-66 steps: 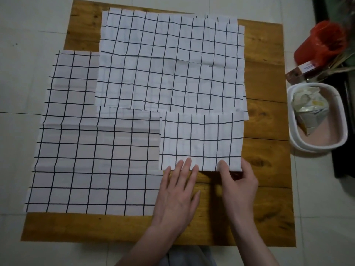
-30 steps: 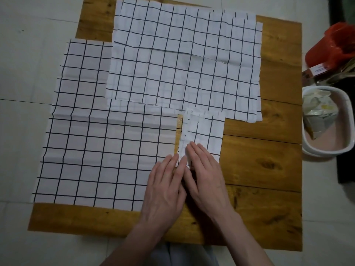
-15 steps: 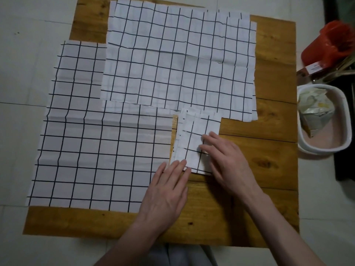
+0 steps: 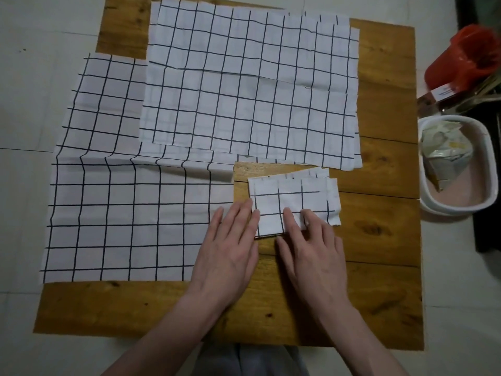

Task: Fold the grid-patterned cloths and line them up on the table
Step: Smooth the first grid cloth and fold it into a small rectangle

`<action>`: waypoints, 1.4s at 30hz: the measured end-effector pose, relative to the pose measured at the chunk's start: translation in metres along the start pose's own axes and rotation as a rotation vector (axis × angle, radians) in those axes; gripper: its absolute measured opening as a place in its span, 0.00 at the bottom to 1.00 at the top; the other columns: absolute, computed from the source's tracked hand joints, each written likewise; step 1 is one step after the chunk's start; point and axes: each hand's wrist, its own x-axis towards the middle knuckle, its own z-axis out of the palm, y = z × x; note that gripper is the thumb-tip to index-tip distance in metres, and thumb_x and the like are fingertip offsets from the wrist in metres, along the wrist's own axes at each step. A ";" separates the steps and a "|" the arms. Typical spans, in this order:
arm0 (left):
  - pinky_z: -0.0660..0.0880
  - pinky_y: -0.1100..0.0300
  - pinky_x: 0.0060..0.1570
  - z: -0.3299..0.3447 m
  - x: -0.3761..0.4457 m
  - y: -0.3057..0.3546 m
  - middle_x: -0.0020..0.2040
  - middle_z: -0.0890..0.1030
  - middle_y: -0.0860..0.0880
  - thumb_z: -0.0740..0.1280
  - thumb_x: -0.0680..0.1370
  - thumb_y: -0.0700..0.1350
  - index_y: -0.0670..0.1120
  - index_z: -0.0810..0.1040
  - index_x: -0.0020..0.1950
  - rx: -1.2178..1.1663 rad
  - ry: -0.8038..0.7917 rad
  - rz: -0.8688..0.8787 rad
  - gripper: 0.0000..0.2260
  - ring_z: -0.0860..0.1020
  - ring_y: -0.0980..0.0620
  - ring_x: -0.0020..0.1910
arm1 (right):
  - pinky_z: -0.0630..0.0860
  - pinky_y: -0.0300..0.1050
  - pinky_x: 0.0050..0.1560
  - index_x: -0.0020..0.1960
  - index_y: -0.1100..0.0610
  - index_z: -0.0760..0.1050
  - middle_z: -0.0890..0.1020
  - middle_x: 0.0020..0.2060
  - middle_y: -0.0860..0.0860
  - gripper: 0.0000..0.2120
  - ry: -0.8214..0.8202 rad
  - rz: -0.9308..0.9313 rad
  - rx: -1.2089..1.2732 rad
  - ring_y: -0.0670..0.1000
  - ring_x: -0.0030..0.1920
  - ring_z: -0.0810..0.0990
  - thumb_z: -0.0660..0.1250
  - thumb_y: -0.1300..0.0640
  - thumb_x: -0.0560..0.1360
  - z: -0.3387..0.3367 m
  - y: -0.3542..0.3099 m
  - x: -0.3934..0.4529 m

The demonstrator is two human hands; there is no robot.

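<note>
A small folded grid cloth [image 4: 294, 203] lies on the wooden table [image 4: 379, 240], right of centre. My right hand [image 4: 311, 248] lies flat with straight fingers pressing on the folded cloth's near edge. My left hand [image 4: 230, 245] rests flat beside it, fingertips touching the cloth's left edge and overlapping the large unfolded grid cloth [image 4: 122, 199] on the left. A stack of unfolded grid cloths [image 4: 249, 85] covers the far half of the table.
A white tub [image 4: 485, 204] holding a crumpled carton stands on the floor to the right of the table. Behind it are a red cup [image 4: 466, 61] and some utensils. Bare wood shows at the near and right edges of the table.
The small cloth has been folded down from a wide rectangle into a compact bundle and turned to lie sideways. Both hands came together on its near edge and now press it flat.
</note>
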 end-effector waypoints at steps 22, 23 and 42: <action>0.55 0.46 0.78 0.016 -0.019 0.033 0.83 0.61 0.41 0.54 0.83 0.52 0.40 0.63 0.82 0.014 -0.087 0.075 0.29 0.59 0.44 0.82 | 0.57 0.55 0.80 0.83 0.56 0.56 0.57 0.83 0.53 0.27 0.024 -0.307 0.143 0.50 0.83 0.54 0.52 0.47 0.87 0.017 0.005 -0.029; 0.55 0.45 0.78 0.018 -0.020 0.033 0.83 0.60 0.41 0.55 0.83 0.52 0.40 0.62 0.82 0.020 -0.093 0.073 0.29 0.58 0.44 0.83 | 0.56 0.55 0.80 0.84 0.56 0.54 0.55 0.84 0.52 0.29 -0.008 -0.316 0.127 0.50 0.83 0.52 0.52 0.45 0.87 0.020 0.006 -0.031; 0.53 0.42 0.80 0.032 -0.027 0.035 0.86 0.48 0.46 0.49 0.85 0.52 0.46 0.49 0.85 0.007 -0.118 -0.025 0.29 0.47 0.45 0.85 | 0.51 0.58 0.81 0.85 0.54 0.47 0.48 0.85 0.49 0.35 -0.122 -0.210 0.044 0.48 0.84 0.47 0.46 0.35 0.85 0.032 0.045 -0.040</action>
